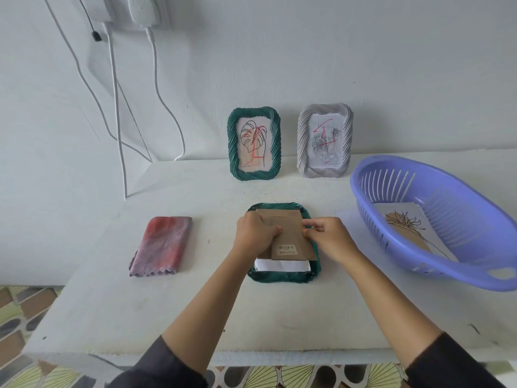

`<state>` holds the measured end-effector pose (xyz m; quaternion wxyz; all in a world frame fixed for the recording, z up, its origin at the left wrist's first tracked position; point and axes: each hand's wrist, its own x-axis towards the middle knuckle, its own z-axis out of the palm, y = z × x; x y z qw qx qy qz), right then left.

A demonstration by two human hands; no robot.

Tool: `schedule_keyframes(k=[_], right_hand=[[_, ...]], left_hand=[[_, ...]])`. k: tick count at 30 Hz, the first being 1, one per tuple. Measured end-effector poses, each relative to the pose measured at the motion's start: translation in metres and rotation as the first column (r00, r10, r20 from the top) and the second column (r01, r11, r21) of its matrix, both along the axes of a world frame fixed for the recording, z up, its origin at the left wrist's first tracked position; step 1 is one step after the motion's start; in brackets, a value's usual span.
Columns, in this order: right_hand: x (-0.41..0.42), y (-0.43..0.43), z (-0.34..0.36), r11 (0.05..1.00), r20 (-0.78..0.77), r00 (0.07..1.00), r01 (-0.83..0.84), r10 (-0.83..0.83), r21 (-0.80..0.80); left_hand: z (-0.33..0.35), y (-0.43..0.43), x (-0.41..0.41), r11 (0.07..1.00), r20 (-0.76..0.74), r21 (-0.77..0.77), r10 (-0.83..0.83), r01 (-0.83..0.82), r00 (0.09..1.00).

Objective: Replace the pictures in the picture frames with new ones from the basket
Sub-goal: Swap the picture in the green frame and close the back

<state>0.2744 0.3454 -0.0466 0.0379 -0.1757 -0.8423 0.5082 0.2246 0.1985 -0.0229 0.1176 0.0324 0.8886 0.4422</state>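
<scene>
Cardboard backing (291, 236) lies skewed on our face-down green frame (282, 277), mid-table near the front edge. Forced in crooked, it could crease the white picture sheet (282, 266) beneath. Our left hand (253, 233) grips its left side and our right hand (327, 236) pinches its right edge.

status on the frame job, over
Left hand holds cardboard back; right hand pinches its edge. Green frame face down. Nothing in the way.

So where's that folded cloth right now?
In the head view the cloth lies flat on the table, at the left, apart from the face-down green frame whose backing the left hand and right hand hold.
</scene>
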Motion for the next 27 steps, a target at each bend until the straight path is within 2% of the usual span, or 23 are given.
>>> schedule_keyframes(k=[10, 15, 27], right_hand=[[-0.005, -0.001, -0.002, 1.000, 0.038, 0.999, 0.012, -0.012, 0.018], [-0.007, -0.002, -0.003, 0.999, 0.066, 0.998, 0.013, -0.016, 0.042], [-0.012, -0.004, -0.005, 0.985, 0.132, 0.991, -0.005, -0.018, 0.173]], left_hand=[[-0.005, 0.001, -0.007, 0.992, -0.068, -0.103, -0.086, 0.079, 0.994], [-0.012, -0.001, -0.006, 0.983, -0.112, -0.176, -0.080, 0.059, 0.991], [-0.027, -0.005, -0.012, 0.978, -0.116, -0.198, -0.090, 0.065, 0.989]])
